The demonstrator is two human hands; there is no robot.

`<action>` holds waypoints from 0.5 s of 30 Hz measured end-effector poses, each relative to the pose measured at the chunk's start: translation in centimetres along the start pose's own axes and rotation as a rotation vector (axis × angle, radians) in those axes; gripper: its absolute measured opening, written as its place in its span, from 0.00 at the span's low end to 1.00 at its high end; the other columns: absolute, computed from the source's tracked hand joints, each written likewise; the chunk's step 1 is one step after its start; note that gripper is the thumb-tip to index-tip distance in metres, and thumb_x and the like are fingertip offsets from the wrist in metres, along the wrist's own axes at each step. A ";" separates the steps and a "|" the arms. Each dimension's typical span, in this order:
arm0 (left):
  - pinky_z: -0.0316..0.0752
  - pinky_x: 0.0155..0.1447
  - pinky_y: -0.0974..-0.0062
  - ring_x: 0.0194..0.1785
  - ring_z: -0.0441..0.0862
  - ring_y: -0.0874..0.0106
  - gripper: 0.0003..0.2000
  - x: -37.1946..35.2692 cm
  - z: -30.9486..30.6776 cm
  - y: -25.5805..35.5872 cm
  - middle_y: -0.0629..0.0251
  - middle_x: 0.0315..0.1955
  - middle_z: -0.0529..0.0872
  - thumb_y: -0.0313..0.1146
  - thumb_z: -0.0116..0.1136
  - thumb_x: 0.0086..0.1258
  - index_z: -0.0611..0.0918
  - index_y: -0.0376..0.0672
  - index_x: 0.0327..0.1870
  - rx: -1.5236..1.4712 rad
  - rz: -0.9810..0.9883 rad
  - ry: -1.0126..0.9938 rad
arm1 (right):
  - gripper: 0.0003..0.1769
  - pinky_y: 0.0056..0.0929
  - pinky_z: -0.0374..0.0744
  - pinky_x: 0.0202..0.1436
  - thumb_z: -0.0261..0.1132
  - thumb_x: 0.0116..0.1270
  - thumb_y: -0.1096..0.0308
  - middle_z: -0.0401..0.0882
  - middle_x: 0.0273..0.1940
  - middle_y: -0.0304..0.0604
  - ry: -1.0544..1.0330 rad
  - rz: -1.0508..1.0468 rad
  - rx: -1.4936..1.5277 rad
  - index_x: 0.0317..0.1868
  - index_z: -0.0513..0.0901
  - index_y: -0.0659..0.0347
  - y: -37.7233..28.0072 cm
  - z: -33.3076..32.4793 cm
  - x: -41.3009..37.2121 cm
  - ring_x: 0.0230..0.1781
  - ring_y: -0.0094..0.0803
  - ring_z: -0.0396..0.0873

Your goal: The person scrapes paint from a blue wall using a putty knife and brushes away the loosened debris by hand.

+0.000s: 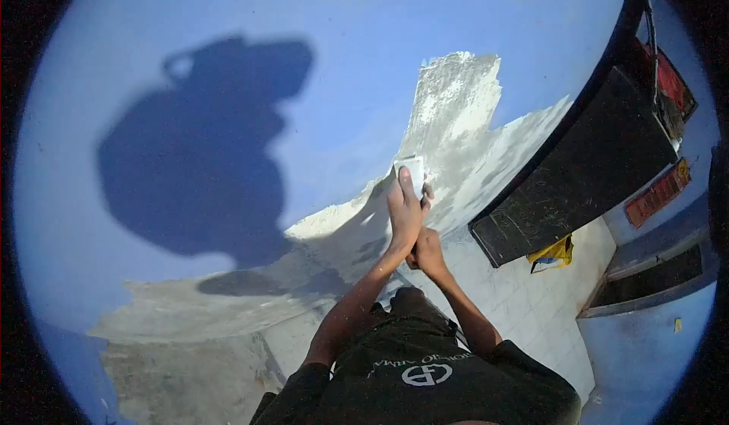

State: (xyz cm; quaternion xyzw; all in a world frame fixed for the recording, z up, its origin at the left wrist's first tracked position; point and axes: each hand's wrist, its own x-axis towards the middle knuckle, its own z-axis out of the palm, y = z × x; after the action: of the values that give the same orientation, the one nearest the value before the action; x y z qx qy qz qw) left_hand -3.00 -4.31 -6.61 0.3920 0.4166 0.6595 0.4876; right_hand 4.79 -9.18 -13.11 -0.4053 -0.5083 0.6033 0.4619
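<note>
My left hand (405, 211) is closed around a white, flat, rectangular block (411, 168), with the thumb lying along its face. The block's top edge is right at the wall, on the grey-white patched strip (456, 98). Below it, my right hand (429, 252) is curled into a fist close to my left wrist. A dark bit shows at the lower side of that fist; I cannot tell what it is. Rough-edged whitish patching runs across the blue wall (357, 83) and down to the left.
A large black panel (577, 167) juts in from the right, with a yellow bag (553, 253) under its lower edge. Farther right hangs a red framed item (657, 194). Light floor tiles (531, 303) spread below. My shadow (201, 151) falls on the wall at left.
</note>
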 end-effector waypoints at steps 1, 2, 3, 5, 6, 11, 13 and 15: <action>0.59 0.18 0.85 0.14 0.66 0.82 0.28 -0.1 -0.3 -0.4 0.66 0.19 0.75 0.57 0.36 0.76 0.73 0.34 0.41 -0.020 -0.024 -0.014 | 0.30 0.24 0.57 0.10 0.39 0.78 0.49 0.63 0.11 0.36 0.020 -0.025 -0.056 0.22 0.67 0.62 1.1 0.1 -0.1 0.07 0.22 0.59; 0.59 0.18 0.85 0.14 0.66 0.82 0.28 -0.1 -0.2 -1.0 0.66 0.19 0.75 0.57 0.36 0.76 0.73 0.34 0.41 -0.017 -0.025 -0.023 | 0.31 0.25 0.59 0.12 0.39 0.77 0.47 0.63 0.12 0.36 0.039 -0.049 -0.110 0.22 0.67 0.63 1.9 0.1 0.0 0.08 0.23 0.59; 0.59 0.18 0.85 0.15 0.66 0.82 0.28 0.0 0.6 0.3 0.66 0.19 0.75 0.56 0.35 0.76 0.73 0.34 0.41 -0.054 0.001 0.027 | 0.32 0.25 0.60 0.12 0.39 0.77 0.46 0.64 0.12 0.36 0.082 -0.070 -0.129 0.21 0.67 0.62 1.7 0.3 0.2 0.08 0.23 0.60; 0.59 0.19 0.85 0.17 0.67 0.82 0.28 0.4 0.5 2.4 0.68 0.20 0.75 0.56 0.35 0.76 0.74 0.33 0.42 -0.021 0.025 -0.028 | 0.32 0.25 0.61 0.13 0.39 0.77 0.47 0.65 0.13 0.37 -0.007 -0.046 -0.065 0.21 0.68 0.63 -0.4 0.3 0.9 0.09 0.23 0.61; 0.59 0.19 0.85 0.17 0.67 0.82 0.28 -0.1 0.1 1.6 0.68 0.20 0.75 0.56 0.35 0.76 0.74 0.33 0.42 -0.012 0.004 -0.044 | 0.33 0.25 0.61 0.14 0.39 0.77 0.47 0.65 0.13 0.37 -0.109 -0.015 -0.025 0.21 0.69 0.63 -0.8 0.1 0.5 0.10 0.23 0.62; 0.63 0.23 0.85 0.22 0.70 0.82 0.23 0.1 -0.5 -0.6 0.67 0.22 0.76 0.48 0.35 0.79 0.75 0.32 0.43 -0.038 -0.070 0.009 | 0.31 0.27 0.64 0.17 0.39 0.78 0.50 0.68 0.14 0.38 0.058 -0.004 -0.132 0.22 0.70 0.65 2.3 0.5 0.2 0.12 0.25 0.65; 0.60 0.23 0.85 0.21 0.68 0.82 0.24 0.5 0.1 1.8 0.67 0.23 0.76 0.47 0.35 0.79 0.76 0.32 0.43 -0.027 0.007 -0.047 | 0.31 0.28 0.65 0.19 0.39 0.78 0.51 0.68 0.14 0.38 -0.024 0.044 -0.054 0.23 0.71 0.66 -1.1 0.4 0.5 0.14 0.24 0.66; 0.62 0.23 0.86 0.24 0.70 0.81 0.25 0.1 -0.2 0.8 0.66 0.25 0.77 0.50 0.38 0.77 0.76 0.32 0.44 -0.060 -0.036 -0.039 | 0.31 0.28 0.67 0.21 0.39 0.78 0.51 0.68 0.14 0.39 -0.093 0.109 0.020 0.24 0.72 0.66 -1.2 0.1 -0.2 0.15 0.24 0.66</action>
State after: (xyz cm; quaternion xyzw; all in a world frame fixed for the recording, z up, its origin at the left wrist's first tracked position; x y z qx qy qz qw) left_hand -3.52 -4.42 -5.90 0.3825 0.3943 0.6551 0.5188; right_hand 4.90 -9.31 -11.92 -0.3994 -0.5003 0.6507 0.4083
